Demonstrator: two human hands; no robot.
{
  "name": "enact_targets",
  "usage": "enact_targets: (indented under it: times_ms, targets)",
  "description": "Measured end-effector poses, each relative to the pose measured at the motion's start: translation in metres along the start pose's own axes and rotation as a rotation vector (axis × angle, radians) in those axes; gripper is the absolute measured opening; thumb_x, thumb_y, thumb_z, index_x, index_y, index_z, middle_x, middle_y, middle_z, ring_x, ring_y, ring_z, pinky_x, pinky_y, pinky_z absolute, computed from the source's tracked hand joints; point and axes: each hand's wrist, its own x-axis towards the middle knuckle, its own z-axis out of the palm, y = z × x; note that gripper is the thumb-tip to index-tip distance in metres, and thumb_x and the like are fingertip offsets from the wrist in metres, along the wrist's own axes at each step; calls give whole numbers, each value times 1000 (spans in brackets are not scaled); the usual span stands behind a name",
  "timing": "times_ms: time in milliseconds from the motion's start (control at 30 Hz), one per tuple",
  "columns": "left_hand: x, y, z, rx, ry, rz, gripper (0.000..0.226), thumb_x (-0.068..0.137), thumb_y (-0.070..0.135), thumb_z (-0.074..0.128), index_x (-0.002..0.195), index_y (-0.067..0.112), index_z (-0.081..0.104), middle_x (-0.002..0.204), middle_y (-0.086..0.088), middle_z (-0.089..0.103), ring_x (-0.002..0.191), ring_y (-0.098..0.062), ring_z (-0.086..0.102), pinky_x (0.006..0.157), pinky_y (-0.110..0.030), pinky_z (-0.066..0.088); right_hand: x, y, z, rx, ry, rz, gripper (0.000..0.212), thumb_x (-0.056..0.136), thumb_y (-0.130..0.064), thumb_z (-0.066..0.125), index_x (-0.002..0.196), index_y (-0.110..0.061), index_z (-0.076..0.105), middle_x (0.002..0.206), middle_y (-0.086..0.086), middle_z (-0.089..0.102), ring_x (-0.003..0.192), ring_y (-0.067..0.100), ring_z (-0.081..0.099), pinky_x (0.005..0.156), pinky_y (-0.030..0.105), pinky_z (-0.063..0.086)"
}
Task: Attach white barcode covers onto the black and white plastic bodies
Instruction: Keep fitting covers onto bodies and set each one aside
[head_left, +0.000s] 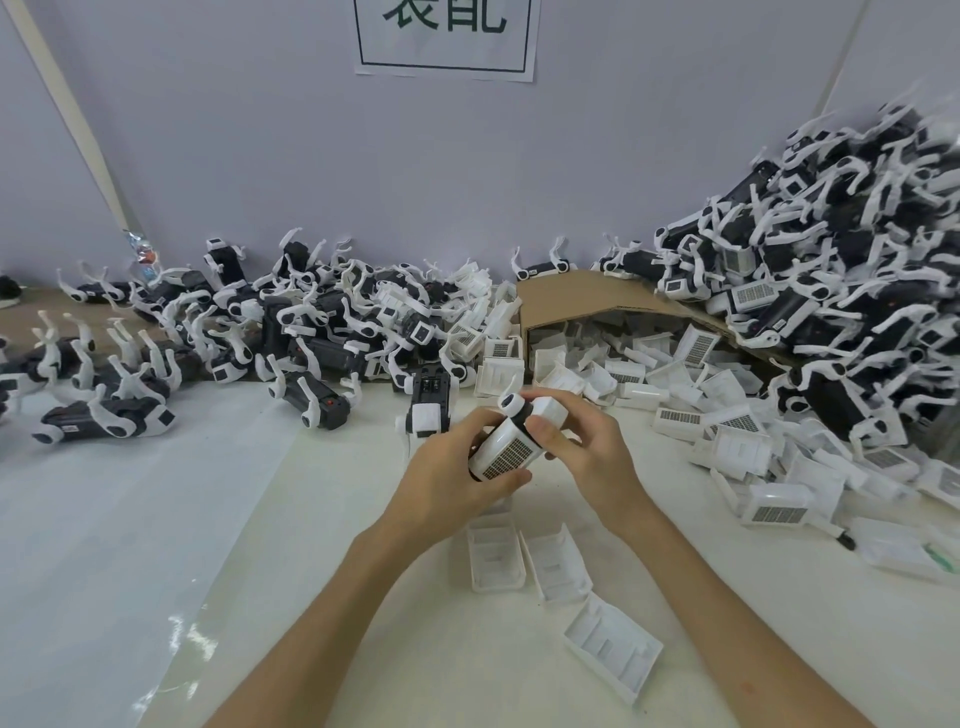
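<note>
The left grip (457, 467) and right grip (582, 447) clasp one body (514, 404), seemingly light stiff plastic; its cover (506, 460) faces six o'clock, so hold the sides.

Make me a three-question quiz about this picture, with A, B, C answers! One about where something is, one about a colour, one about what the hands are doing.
1. Where is the tallest heap of black and white bodies?
A. on the right
B. on the left
C. on the floor

2. What colour is the tipped box that the white covers spill out of?
A. blue
B. brown
C. red

3. What are the left hand and right hand doing?
A. lying flat
B. waving
C. gripping one body that has a barcode cover

Answers:
1 A, the heap climbs the wall on the right.
2 B, it is plain brown cardboard.
3 C, fingers of both hands curl round it.
</note>
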Motion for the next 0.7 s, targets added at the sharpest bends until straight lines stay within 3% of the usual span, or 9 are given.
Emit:
enact_targets:
  times_ms: [100,233,300,400,533,700]
  targets:
    - [-1,0,4,20,22,22,48,79,44,78,118,50,50,92,25,65,85,3,65,71,-19,55,0,-1,1,19,-3,9,19,87,-30,64,104,-35,71,95,-11,71,85,5,64,65,18,49]
    - [0,-1,7,32,69,50,48,84,38,78,127,35,57,104,18,62,94,3,60,77,-15,51,3,5,0,24,70,78,12,91,-26,67,102,-27,71,95,6,72,83,11,65,61,21,51]
    - [1,-1,6,55,100,53,47,85,35,78,127,30,58,107,18,55,100,6,54,79,-9,47,5,6,-4,60,123,173,6,95,-21,67,99,-19,70,89,10,71,79,16,68,57,25,54]
    - [2,1,2,1,159,22,39,88,31,76,122,28,57,110,15,53,107,8,51,83,-3,42,8,7,-11,182,144,411,21,95,-25,66,101,-6,66,91,17,70,67,22,68,52,29,55]
    - [2,9,-3,-279,283,-50,16,99,22,62,114,23,61,117,5,63,104,1,62,86,-12,47,13,11,-19,369,67,643,37,93,-31,65,120,-6,64,92,14,64,61,20,62,46,28,52]
    - [5,12,-11,-419,473,-74,16,105,18,49,100,21,64,98,9,69,94,-10,71,78,-21,55,20,-4,-42,376,-129,685,32,84,-36,67,108,-14,71,84,4,68,62,13,59,48,23,49]
